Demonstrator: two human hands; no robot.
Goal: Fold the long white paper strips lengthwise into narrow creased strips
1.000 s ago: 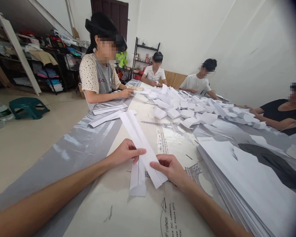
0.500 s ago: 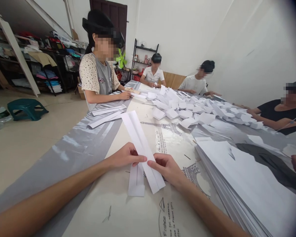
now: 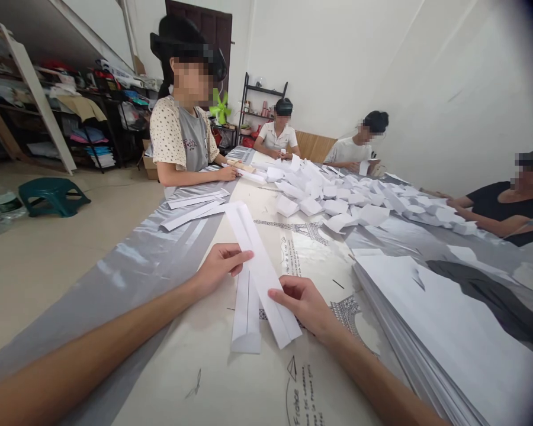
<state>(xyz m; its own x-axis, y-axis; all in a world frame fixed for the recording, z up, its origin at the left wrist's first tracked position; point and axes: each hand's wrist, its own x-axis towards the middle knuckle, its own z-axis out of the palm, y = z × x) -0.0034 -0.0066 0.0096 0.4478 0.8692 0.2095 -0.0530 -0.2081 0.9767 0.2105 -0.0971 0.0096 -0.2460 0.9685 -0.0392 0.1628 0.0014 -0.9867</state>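
Note:
A long folded strip of white paper (image 3: 260,269) slants across the middle of the head view, its far end leaning left. My left hand (image 3: 222,264) pinches its left edge, thumb on top and fingers curled beneath. Lower down, on the right edge, my right hand (image 3: 302,300) grips the same strip between thumb and curled fingers. Beneath it a second folded paper strip (image 3: 245,337) lies on the printed tablecloth, partly covered by the upper one. Further left lie several more folded strips (image 3: 193,214).
A tall stack of white paper (image 3: 430,296) stands to the right. Beyond my hands spreads a heap of folded paper pieces (image 3: 337,195). A co-worker (image 3: 182,136) sits at the left edge, with several others around the table. A green stool (image 3: 53,195) is on the floor.
My left hand has slid up along the strip, away from my right hand, which stays near the lower end. A co-worker at the far right side has raised a white paper.

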